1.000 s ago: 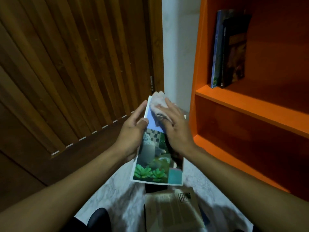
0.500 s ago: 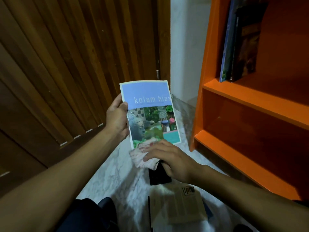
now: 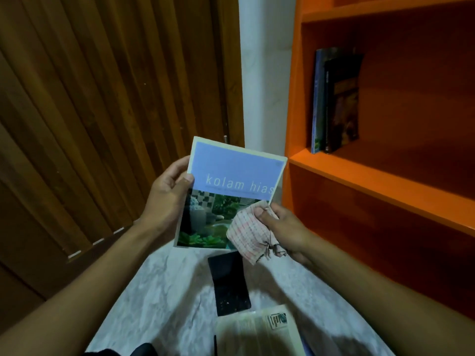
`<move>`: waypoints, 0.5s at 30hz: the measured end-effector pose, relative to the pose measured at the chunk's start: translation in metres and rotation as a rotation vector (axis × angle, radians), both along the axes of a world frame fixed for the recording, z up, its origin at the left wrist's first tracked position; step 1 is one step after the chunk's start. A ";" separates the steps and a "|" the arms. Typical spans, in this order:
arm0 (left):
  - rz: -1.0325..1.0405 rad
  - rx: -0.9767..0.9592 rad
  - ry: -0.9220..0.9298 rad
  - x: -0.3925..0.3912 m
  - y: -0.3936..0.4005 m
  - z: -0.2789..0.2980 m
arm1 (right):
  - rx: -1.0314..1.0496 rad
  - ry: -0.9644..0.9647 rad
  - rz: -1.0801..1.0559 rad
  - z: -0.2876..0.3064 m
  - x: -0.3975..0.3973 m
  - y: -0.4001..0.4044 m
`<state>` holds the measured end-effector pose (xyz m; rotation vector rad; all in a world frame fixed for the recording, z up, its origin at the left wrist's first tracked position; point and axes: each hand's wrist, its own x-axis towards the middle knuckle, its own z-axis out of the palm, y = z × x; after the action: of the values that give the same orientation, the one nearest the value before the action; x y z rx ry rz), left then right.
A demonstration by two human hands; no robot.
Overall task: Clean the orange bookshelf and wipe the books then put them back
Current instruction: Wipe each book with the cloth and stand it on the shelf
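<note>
A thin book (image 3: 231,186) with a blue top band reading "kolam hias" and a garden photo is held up over the floor. My left hand (image 3: 168,194) grips its left edge, thumb on the cover. My right hand (image 3: 280,227) clutches a checked pink-and-white cloth (image 3: 248,233) against the book's lower right corner. The orange bookshelf (image 3: 372,181) stands to the right. Two dark books (image 3: 334,104) stand upright at the left end of its middle shelf.
A wooden slatted door (image 3: 102,111) fills the left. On the marble floor (image 3: 167,291) below my hands lie a black book (image 3: 228,283) and a pale book (image 3: 257,332) on a small pile. The shelf compartment under the two books is bare.
The cloth went from the top of the cover down to its bottom edge, then to the lower right corner. The book was lifted and tilted more upright.
</note>
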<state>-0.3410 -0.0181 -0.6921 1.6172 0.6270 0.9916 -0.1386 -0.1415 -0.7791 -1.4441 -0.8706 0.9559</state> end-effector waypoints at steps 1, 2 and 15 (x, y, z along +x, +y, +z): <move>-0.010 0.037 0.020 -0.001 -0.002 0.003 | 0.016 -0.032 -0.040 0.008 0.003 -0.002; -0.010 0.091 0.058 -0.001 -0.001 0.005 | 0.043 -0.074 -0.070 0.016 0.008 -0.003; 0.063 0.300 0.150 0.113 -0.014 0.042 | 0.243 -0.233 -0.530 0.122 0.087 -0.042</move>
<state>-0.2281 -0.0321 -0.6501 1.9598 0.6565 1.0547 -0.0514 -0.1831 -0.6570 -1.4835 -0.6876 0.2800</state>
